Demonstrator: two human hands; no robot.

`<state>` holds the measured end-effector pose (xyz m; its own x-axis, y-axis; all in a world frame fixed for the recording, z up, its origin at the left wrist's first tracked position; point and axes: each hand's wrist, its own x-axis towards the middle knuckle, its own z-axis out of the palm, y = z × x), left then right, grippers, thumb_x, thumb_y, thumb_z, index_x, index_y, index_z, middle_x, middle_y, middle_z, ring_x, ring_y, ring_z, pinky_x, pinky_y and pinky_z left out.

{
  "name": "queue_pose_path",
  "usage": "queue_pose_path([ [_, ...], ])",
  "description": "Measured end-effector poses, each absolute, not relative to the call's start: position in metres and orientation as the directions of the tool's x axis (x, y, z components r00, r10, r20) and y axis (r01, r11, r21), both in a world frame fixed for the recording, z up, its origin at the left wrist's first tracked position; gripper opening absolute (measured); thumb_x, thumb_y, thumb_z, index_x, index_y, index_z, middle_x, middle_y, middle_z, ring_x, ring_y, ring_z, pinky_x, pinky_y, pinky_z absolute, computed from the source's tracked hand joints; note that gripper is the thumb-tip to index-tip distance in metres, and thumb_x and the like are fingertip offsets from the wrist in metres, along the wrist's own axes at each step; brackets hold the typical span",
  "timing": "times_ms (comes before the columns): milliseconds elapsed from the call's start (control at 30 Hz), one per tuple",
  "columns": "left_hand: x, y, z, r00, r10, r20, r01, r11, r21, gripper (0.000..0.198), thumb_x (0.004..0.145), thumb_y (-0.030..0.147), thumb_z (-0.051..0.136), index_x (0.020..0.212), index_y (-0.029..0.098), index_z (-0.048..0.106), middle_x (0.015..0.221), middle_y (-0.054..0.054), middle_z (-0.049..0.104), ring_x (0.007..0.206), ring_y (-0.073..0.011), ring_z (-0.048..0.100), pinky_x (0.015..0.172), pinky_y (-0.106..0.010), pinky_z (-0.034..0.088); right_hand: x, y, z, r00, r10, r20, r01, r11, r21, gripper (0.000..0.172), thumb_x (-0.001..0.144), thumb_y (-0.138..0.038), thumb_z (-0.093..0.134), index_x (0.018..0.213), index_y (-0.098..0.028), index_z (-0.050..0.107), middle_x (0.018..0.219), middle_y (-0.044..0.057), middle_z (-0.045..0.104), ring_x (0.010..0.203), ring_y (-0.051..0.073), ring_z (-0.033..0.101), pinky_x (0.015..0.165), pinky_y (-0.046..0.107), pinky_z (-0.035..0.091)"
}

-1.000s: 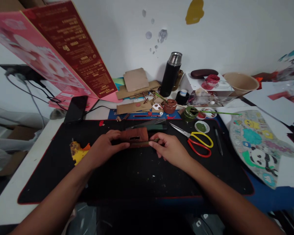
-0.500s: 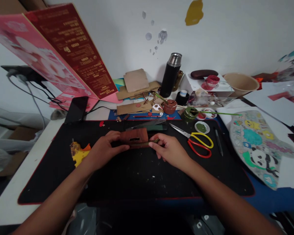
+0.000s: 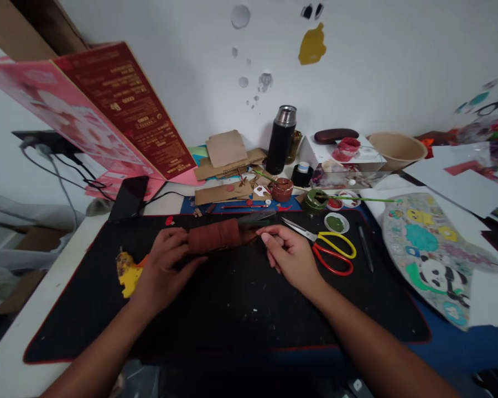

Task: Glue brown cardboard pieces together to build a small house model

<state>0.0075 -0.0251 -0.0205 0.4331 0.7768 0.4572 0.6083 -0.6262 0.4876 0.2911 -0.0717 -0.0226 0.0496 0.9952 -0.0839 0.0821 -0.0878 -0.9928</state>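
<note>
Your left hand [image 3: 162,264] is wrapped around the left end of that brown painted cardboard piece [image 3: 216,236], fingers curled over it. Your right hand [image 3: 289,255] pinches its right end, thumb and fingertips closed on the tip. The piece sits mid-back on the black mat [image 3: 232,309], just off the surface or resting on it, can't tell which. Red and yellow scissors [image 3: 330,251] lie just right of your right hand. A yellow paper scrap [image 3: 126,271] sits beside your left wrist. A black thermos [image 3: 280,138] stands by the wall.
</note>
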Motion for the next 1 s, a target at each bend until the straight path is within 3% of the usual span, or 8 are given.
queue_pose_path([
  [433, 0.019, -0.039, -0.027, 0.521, 0.703, 0.484, 0.678, -0.685, 0.265, 0.015, 0.094, 0.025, 0.067, 0.082, 0.026, 0.076, 0.094, -0.006, 0.075, 0.107, -0.0302, 0.064, 0.092, -0.048, 0.054, 0.29, -0.076, -0.017, -0.038, 0.986, -0.164, 0.075, -0.161, -0.984, 0.042, 0.096, -0.055, 0.059, 0.109, -0.017, 0.071, 0.049, -0.008, 0.053, 0.036, 0.009, 0.041, 0.038, 0.02, 0.029],
  [600, 0.024, -0.05, -0.034, 0.59, 0.598, 0.542, 0.646, -0.752, 0.127, 0.014, 0.092, 0.017, 0.069, 0.08, 0.023, 0.073, 0.094, -0.007, 0.076, 0.107, -0.0297, 0.064, 0.095, -0.048, 0.052, 0.289, -0.076, -0.02, -0.057, 0.972, -0.226, 0.044, -0.223, -0.974, 0.041, 0.094, -0.058, 0.06, 0.097, -0.018, 0.067, 0.048, -0.008, 0.053, 0.033, 0.008, 0.039, 0.036, 0.02, 0.026],
  [800, 0.032, -0.057, -0.035, 0.546, 0.679, 0.491, 0.659, -0.71, 0.25, 0.017, 0.093, 0.016, 0.066, 0.085, 0.024, 0.078, 0.095, -0.009, 0.076, 0.109, -0.0306, 0.063, 0.095, -0.049, 0.053, 0.285, -0.077, -0.019, -0.082, 0.965, -0.248, 0.111, -0.239, -0.965, 0.033, 0.093, -0.052, 0.062, 0.087, -0.019, 0.065, 0.045, -0.009, 0.051, 0.033, 0.008, 0.04, 0.037, 0.02, 0.027],
  [1000, 0.033, -0.056, -0.035, 0.488, 0.724, 0.487, 0.705, -0.656, 0.27, 0.014, 0.094, 0.02, 0.066, 0.087, 0.021, 0.077, 0.117, -0.014, 0.073, 0.13, -0.038, 0.053, 0.11, -0.062, 0.045, 0.28, -0.076, -0.016, -0.085, 0.961, -0.263, 0.148, -0.249, -0.957, 0.03, 0.095, -0.049, 0.062, 0.086, -0.02, 0.064, 0.045, -0.009, 0.052, 0.033, 0.009, 0.041, 0.037, 0.02, 0.028],
])
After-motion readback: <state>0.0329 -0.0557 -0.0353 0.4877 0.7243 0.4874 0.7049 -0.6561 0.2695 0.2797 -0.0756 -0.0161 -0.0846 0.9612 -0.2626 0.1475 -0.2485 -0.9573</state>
